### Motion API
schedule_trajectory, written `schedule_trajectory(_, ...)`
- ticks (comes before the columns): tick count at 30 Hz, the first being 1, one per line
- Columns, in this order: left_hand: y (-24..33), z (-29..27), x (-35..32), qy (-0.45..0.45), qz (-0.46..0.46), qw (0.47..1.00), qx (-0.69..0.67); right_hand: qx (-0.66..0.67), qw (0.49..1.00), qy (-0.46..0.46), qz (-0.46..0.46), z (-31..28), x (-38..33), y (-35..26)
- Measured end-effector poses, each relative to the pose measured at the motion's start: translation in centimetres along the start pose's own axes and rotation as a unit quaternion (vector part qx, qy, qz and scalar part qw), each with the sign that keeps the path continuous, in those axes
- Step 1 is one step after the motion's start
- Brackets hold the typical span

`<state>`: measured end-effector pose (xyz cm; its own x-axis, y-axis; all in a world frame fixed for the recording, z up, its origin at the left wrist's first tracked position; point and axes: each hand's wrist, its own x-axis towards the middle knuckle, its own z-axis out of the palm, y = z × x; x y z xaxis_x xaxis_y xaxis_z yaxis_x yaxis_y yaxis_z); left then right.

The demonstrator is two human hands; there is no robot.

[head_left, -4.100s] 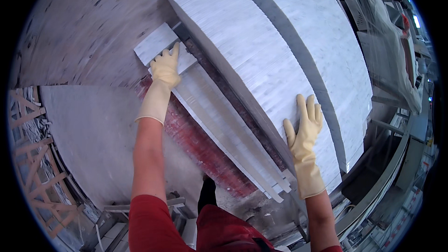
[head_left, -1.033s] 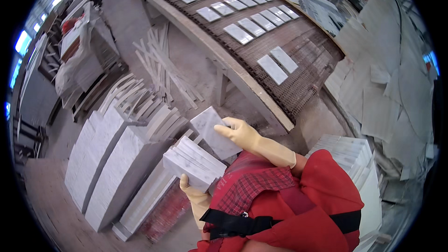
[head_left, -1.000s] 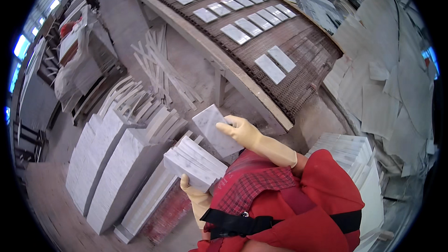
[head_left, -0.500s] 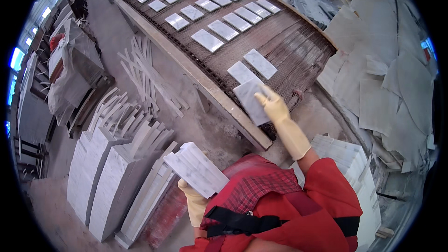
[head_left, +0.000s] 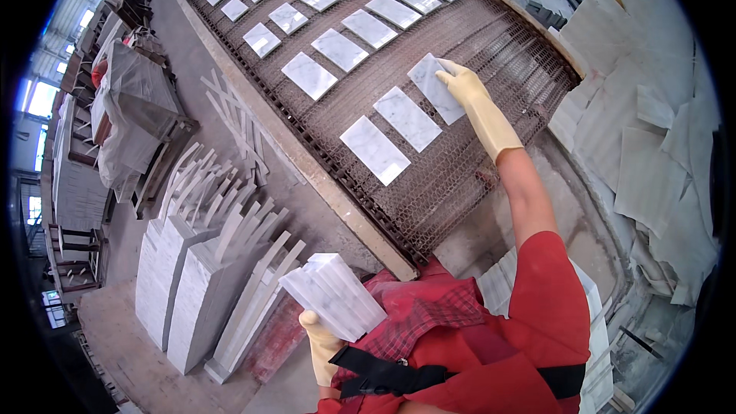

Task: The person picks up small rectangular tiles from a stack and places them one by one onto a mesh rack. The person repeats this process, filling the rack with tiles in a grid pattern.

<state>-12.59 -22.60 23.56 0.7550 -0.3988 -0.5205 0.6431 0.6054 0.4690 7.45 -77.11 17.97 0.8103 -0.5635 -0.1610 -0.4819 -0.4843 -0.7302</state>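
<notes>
My right hand (head_left: pixel 466 92), in a cream rubber glove, reaches over the mesh belt (head_left: pixel 468 153). Its fingers are closed on the far end of a white-grey marble tile (head_left: pixel 434 86), which appears to lie on the belt. Beside that tile, to the left, lie a second tile (head_left: pixel 408 119) and a third tile (head_left: pixel 375 150), with narrow gaps between them. Close to my body, a stack of marble tiles (head_left: pixel 333 297) leans tilted against my red apron. My gloved left hand (head_left: pixel 320 341) supports it from the left; part of that hand is hidden behind the stack.
Further rows of tiles (head_left: pixel 340 50) cover the belt's far part. A pale side rail (head_left: pixel 299 176) borders it on the left. Stone slabs (head_left: pixel 165 287) and thin strips (head_left: pixel 238 123) stand or lie at left. Broken slabs (head_left: pixel 652 176) are piled at right; another tile stack (head_left: pixel 498 284) stands by my right side.
My right hand has moved forward and right with its tile, bringing it to the right end of the nearest row. The left hand keeps the stack at my body. The view has shifted.
</notes>
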Motion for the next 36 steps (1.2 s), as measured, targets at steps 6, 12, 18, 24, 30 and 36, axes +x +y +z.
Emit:
schedule_trajectory(6, -0.8, -0.5, -0.3, 0.027, 0.015, 1.0, 0.006, -0.004, 0.998, -0.056, -0.018, 1.1, 2.9, 2.7)
schedule_trajectory(12, -0.6, -1.2, -0.3, 0.024, 0.021, 0.999, 0.005, -0.086, 0.995, -0.034, -0.035, 1.0, 3.9, 3.1)
schedule_trajectory(18, 0.4, -2.6, -0.8, 0.019, 0.013, 1.0, 0.002, -0.294, 0.95, 0.028, -0.1, 1.2, -4.9, -4.9)
schedule_trajectory(24, 2.2, -1.6, 1.0, -0.017, 0.036, 0.998, 0.041, 0.134, 0.908, -0.367, -0.153, 7.1, -27.4, -12.2)
schedule_trajectory(30, 2.7, -0.5, 2.7, -0.069, -0.008, 0.995, 0.073, 0.288, 0.898, -0.332, 0.003, 13.9, -37.2, -11.8)
schedule_trajectory(36, 2.5, 0.3, 2.1, -0.044, -0.087, 0.994, 0.049, 0.383, 0.882, -0.274, 0.034, 13.9, -38.0, -10.3)
